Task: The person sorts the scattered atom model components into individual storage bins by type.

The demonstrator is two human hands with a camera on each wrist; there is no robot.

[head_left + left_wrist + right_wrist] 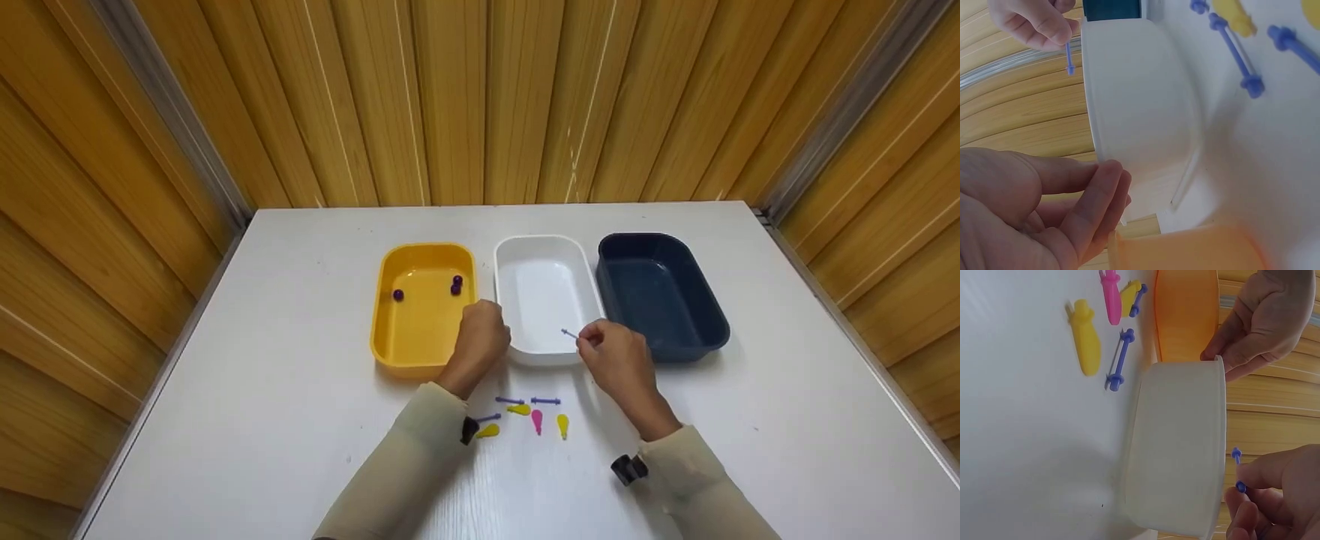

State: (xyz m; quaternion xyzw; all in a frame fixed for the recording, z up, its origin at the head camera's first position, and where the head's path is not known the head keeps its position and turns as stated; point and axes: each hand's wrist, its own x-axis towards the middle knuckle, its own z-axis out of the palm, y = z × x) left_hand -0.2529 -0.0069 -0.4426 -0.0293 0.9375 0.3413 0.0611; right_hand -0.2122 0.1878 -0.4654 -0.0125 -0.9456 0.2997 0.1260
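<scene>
Purple stick (569, 334), pinched by the right hand (619, 360), is thin and may slip outside the white box (544, 300); the left hand (482, 334) has fingertips together, on what I cannot tell.

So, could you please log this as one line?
right hand: pinches flanged purple rod over white bin; left hand: at white bin's rim; yellow bin: purple beads

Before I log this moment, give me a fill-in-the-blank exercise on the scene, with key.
1. A small peg is pinched in the person's ____ hand.
2. The yellow tray holds exactly ____ dark beads.
3. The ____ tray stands between the yellow tray and the dark blue tray.
4. Exactly ____ pink piece shows on the table.

Missing words: right; three; white; one.
</scene>
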